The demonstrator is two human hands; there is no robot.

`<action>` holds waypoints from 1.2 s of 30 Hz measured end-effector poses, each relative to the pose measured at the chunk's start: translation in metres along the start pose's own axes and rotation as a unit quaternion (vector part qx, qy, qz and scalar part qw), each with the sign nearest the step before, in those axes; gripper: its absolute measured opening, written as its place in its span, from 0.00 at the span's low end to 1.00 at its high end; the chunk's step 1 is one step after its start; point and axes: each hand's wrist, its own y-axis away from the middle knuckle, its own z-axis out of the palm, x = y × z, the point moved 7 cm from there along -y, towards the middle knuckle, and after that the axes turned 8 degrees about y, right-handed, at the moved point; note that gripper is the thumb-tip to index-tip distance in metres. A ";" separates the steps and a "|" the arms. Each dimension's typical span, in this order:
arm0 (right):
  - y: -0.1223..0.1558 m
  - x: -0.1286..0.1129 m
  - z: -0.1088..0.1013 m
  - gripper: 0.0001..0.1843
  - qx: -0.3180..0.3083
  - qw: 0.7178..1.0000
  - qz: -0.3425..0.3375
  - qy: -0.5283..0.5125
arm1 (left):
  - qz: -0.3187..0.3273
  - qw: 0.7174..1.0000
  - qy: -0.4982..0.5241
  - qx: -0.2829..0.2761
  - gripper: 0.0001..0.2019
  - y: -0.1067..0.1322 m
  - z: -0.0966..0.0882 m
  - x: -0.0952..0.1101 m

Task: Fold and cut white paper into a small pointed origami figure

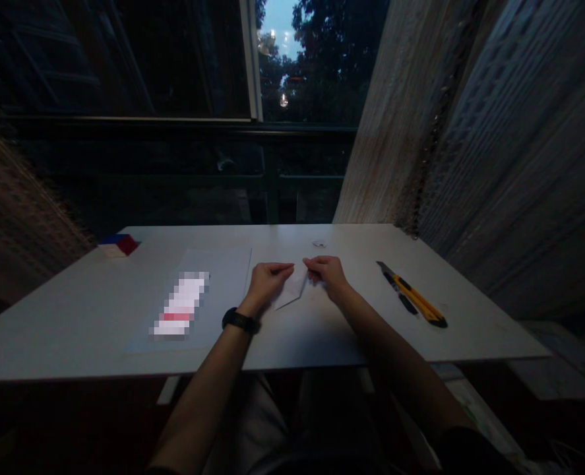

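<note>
A small folded piece of white paper [293, 287] is held up between my two hands, just above the white table. My left hand [268, 284], with a dark band on its wrist, pinches the paper's upper left edge between thumb and fingers. On the other side, my right hand [328, 272] grips the upper right edge with closed fingertips. The paper's lower end narrows to slanted edges pointing down and left. How its inner folds lie is too dim to make out.
On the white table [292, 349], a yellow utility knife [418, 300] and a slimmer dark-handled knife [403, 297] lie at right. White sheets [225, 297] and a blurred-out rectangle [183, 303] lie at left. A coloured cube [119, 245] sits far left, a small marked scrap [319, 244] behind my hands.
</note>
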 end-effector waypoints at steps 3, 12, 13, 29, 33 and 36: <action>-0.001 0.001 -0.003 0.15 0.018 1.000 0.000 -0.006 | 0.000 1.000 0.000 -0.006 0.16 0.000 0.001 -0.001; -0.001 -0.003 -0.007 0.15 0.051 0.999 -0.016 0.006 | -0.001 1.000 -0.012 -0.005 0.15 0.000 0.000 -0.003; -0.001 -0.004 -0.007 0.15 0.050 0.998 -0.021 0.009 | 0.002 1.000 -0.014 -0.005 0.15 0.000 0.000 -0.002; -0.002 -0.007 -0.005 0.15 0.028 0.998 -0.063 0.013 | -0.003 1.000 -0.014 -0.001 0.15 0.000 -0.001 0.002; -0.002 -0.007 -0.005 0.17 0.027 0.998 -0.056 0.016 | 0.001 1.000 -0.018 -0.005 0.14 0.000 -0.001 0.000; -0.004 -0.004 -0.008 0.17 0.041 0.998 -0.043 0.009 | -0.006 1.000 -0.019 -0.010 0.14 0.000 0.000 -0.004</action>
